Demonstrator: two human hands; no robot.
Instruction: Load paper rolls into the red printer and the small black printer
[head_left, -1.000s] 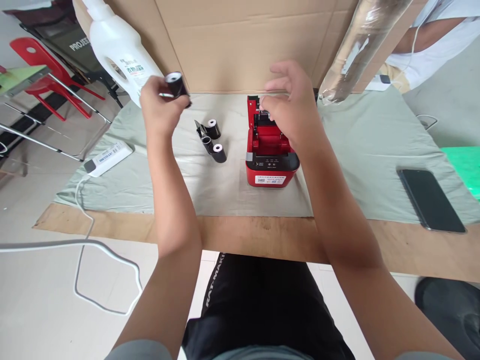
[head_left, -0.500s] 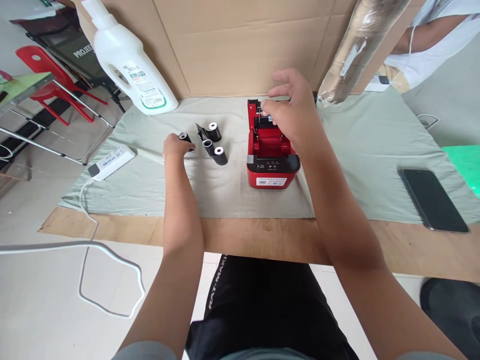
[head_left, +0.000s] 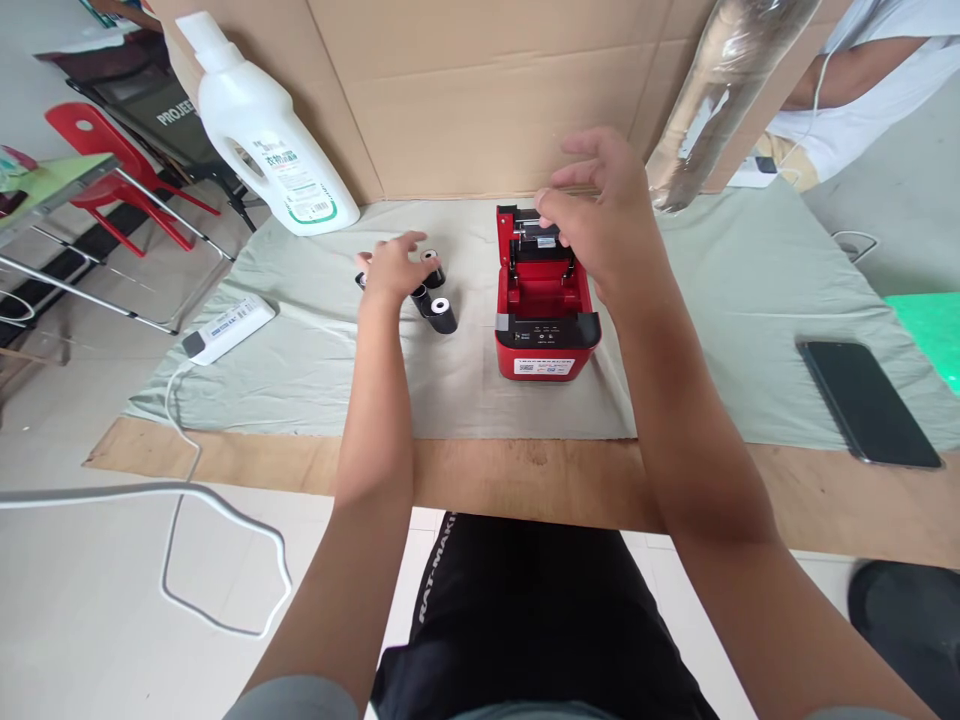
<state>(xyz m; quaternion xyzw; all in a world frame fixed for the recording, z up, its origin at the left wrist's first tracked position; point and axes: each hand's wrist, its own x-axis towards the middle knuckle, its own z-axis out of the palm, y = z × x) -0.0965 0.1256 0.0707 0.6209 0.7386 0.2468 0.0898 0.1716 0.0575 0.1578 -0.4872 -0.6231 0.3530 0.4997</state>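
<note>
Printer (head_left: 547, 290), red with a black front panel, on a grey-green cloth (head_left: 472, 405) spread over the counter (head_left: 525, 475). The lid (head_left: 507, 235) is raised at the rear, exposing the red compartment; a white label (head_left: 544, 366) is on the front face.

The right hand (head_left: 604, 205) is at the rear right of the printer, over the raised lid. Its thumb and forefinger are close together at the lid and the other fingers extend beyond; whether they grip or merely touch it cannot be told.

Black rolls with pale cores are grouped to the left of the printer, well apart from it. One roll (head_left: 442, 316) stands nearest the printer; another roll (head_left: 433, 270) is just behind it, and a further one is largely covered by the hand. The left hand (head_left: 395, 268) is above the left part of this group, its fingers spread wide, with nothing visible between thumb and forefinger.

Farther from the printer: a white bottle (head_left: 277, 150) to the rear left; a white power strip (head_left: 229, 330) at far left, its cord trailing over the counter's edge; cardboard (head_left: 495, 100) upright behind; a wrapped tube (head_left: 712, 110) to the rear right; a phone (head_left: 870, 400) well to the right; and, beyond the tube, another person's arm (head_left: 862, 75).
</note>
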